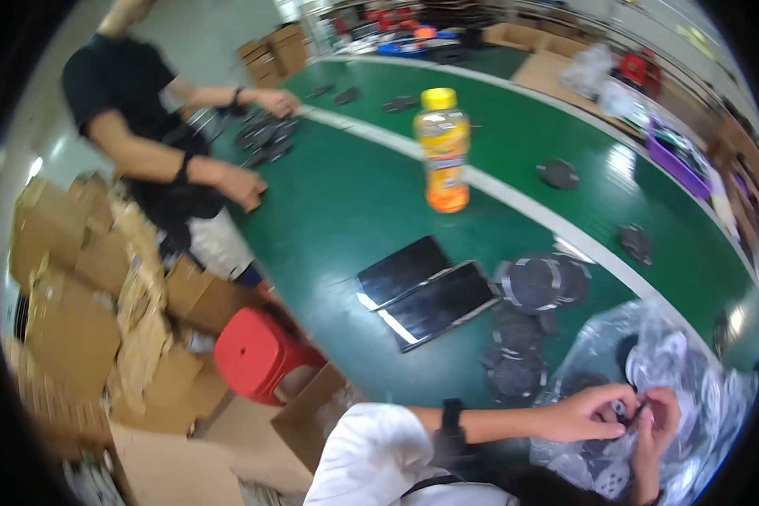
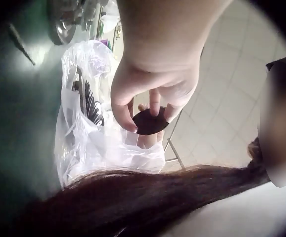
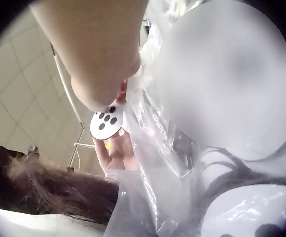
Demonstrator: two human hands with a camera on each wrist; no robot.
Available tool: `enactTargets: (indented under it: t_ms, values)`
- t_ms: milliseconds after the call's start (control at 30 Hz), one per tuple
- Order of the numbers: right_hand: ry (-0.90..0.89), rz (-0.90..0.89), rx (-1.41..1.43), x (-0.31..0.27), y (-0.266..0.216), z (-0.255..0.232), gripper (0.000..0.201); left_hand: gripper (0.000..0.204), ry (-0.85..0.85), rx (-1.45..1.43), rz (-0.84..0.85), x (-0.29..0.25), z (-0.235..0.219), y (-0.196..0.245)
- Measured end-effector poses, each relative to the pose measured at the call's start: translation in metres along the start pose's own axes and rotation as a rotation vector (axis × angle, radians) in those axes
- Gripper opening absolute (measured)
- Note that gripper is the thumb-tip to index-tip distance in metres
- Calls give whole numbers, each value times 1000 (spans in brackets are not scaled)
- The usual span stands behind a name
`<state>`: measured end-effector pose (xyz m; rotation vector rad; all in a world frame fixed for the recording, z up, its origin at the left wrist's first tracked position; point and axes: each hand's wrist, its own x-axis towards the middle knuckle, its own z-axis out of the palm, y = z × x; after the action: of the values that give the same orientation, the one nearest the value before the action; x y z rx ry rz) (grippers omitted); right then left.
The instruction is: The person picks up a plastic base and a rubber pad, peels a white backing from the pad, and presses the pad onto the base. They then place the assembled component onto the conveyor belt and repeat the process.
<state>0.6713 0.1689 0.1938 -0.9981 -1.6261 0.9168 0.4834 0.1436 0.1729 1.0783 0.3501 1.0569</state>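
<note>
Close together at the lower right of the head view, both hands hold a small round disc (image 2: 151, 121) over a clear plastic bag (image 1: 603, 350). Thumb and fingers of my left hand (image 1: 594, 413) pinch its edges, and its dark face shows in the left wrist view. In the right wrist view the same disc (image 3: 107, 123) shows a white face with several black dots. My right hand (image 1: 659, 422) grips it from the other side, its fingertips partly hidden. More white dotted discs (image 3: 251, 210) lie in the bag.
Dark round discs (image 1: 531, 282) are heaped left of the bag on the green table (image 1: 329, 253). Two black flat-screen devices (image 1: 438, 304) and an orange drink bottle (image 1: 444, 156) stand nearby. Across the table another person (image 1: 135, 126) handles dark pieces. A red stool (image 1: 257, 354) and cardboard boxes (image 1: 67, 320) are at left.
</note>
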Motion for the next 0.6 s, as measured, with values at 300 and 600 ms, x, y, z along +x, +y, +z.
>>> enactTargets:
  t_ms: [300, 600]
  values:
    - [-309, -212, -184, 14, -17, -7, 17, 37, 57, -135, -127, -9, 11, 2]
    - [-354, -36, 33, 9, -37, -11, 14, 42, 161, 447, 179, -4, 12, 18]
